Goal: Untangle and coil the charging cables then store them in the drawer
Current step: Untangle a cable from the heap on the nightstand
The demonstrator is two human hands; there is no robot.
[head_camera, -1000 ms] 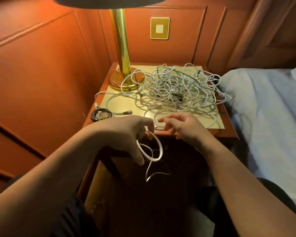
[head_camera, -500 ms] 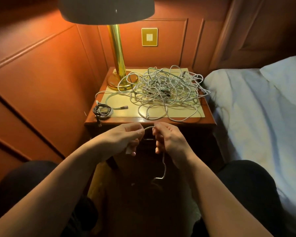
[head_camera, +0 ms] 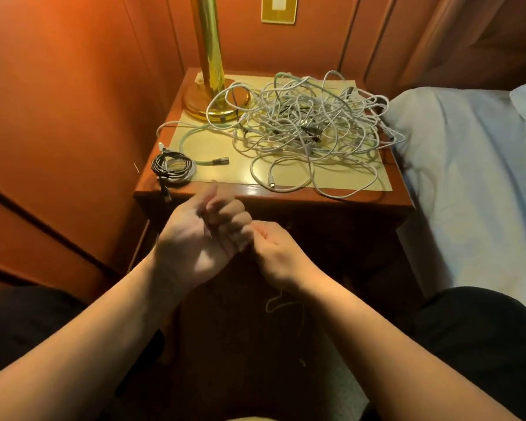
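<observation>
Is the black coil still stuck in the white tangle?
No, the black coil lies by itself at the nightstand's front left corner, apart from the white tangle further right.

Counted on one nightstand (head_camera: 340,198): one brass lamp (head_camera: 210,71), one tangled heap of white cables (head_camera: 310,123) whose number could not be told, one coiled dark cable bundle (head_camera: 172,169); also two hands, one wall plate (head_camera: 278,7), one bed (head_camera: 468,165).

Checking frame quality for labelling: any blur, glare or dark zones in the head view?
Head view: left hand motion-blurred at the fingers; strong orange lamp cast; glare on the brass lamp base; nightstand front in deep shadow, cable below right hand barely visible.
</observation>
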